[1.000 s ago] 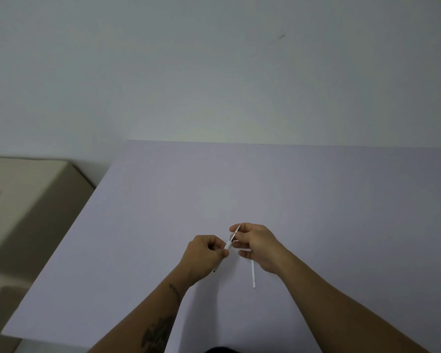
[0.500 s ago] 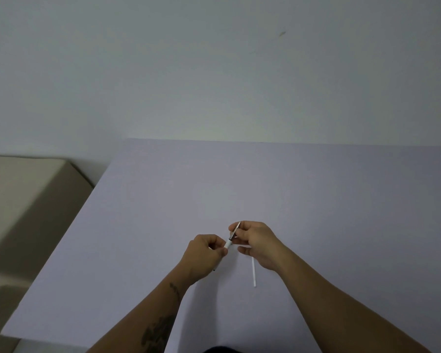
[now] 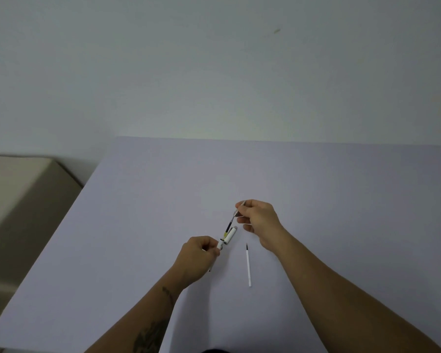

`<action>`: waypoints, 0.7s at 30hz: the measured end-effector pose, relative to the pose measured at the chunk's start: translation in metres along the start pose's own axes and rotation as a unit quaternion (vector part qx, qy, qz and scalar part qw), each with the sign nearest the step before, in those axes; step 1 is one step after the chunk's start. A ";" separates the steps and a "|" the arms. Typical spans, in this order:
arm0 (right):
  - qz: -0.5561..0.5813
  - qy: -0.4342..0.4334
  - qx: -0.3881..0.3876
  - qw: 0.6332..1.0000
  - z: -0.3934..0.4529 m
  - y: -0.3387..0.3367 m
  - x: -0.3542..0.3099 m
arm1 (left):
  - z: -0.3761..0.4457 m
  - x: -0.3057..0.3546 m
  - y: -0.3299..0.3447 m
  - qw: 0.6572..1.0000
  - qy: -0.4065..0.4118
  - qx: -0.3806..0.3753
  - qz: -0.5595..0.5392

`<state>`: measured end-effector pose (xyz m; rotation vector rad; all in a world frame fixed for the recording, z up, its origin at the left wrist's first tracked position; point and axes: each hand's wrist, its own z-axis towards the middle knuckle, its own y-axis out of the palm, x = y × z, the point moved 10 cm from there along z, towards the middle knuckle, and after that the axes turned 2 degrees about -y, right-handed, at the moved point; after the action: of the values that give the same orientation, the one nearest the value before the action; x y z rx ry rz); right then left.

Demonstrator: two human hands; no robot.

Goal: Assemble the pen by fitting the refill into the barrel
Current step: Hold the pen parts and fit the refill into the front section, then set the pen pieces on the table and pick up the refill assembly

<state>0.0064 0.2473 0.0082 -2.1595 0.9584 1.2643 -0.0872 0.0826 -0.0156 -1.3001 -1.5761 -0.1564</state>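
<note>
My left hand (image 3: 197, 258) grips a white pen barrel (image 3: 229, 236), whose upper end with a clip sticks out past my fingers toward the upper right. My right hand (image 3: 259, 220) pinches a thin dark refill (image 3: 230, 224) with a yellowish band near the barrel's mouth; its lower end sits in the barrel opening, and most of its length shows between my hands. A second thin white refill (image 3: 248, 266) with a dark tip lies flat on the table just right of my left hand.
The work surface is a pale lilac table (image 3: 316, 200) against a plain wall. A beige piece of furniture (image 3: 18, 200) stands lower down, beyond the table's left edge.
My hands have drawn apart, the right up and to the right. More of the dark refill now shows between them. The white refill on the table is no longer covered by my right hand.
</note>
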 end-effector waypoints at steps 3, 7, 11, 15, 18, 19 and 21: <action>0.003 0.006 0.024 1.000 0.004 -0.009 0.001 | 0.004 -0.006 -0.002 1.000 -0.007 0.002 -0.007; -0.026 0.025 -0.044 0.998 -0.001 0.013 0.010 | 0.010 -0.013 -0.005 1.000 -0.009 0.002 0.000; -0.114 0.006 -0.088 0.990 -0.006 0.037 0.010 | 0.014 -0.018 -0.007 1.000 -0.005 -0.012 -0.007; -0.116 -0.002 -0.065 0.991 -0.002 0.037 0.003 | 0.018 -0.023 -0.010 1.000 0.005 -0.023 0.013; -0.121 0.005 -0.083 0.989 0.000 0.041 0.002 | 0.020 -0.022 -0.013 0.999 0.011 -0.030 0.009; -0.129 0.007 -0.089 0.988 -0.001 0.044 0.003 | 0.021 -0.021 -0.013 0.999 0.014 -0.035 0.006; -0.135 0.001 -0.076 0.988 0.001 0.044 0.006 | 0.024 -0.019 -0.014 0.999 0.020 -0.043 0.002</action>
<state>-0.0254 0.2174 0.0012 -2.3125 0.5598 1.2350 -0.1146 0.0801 -0.0342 -1.3589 -1.5471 -0.2476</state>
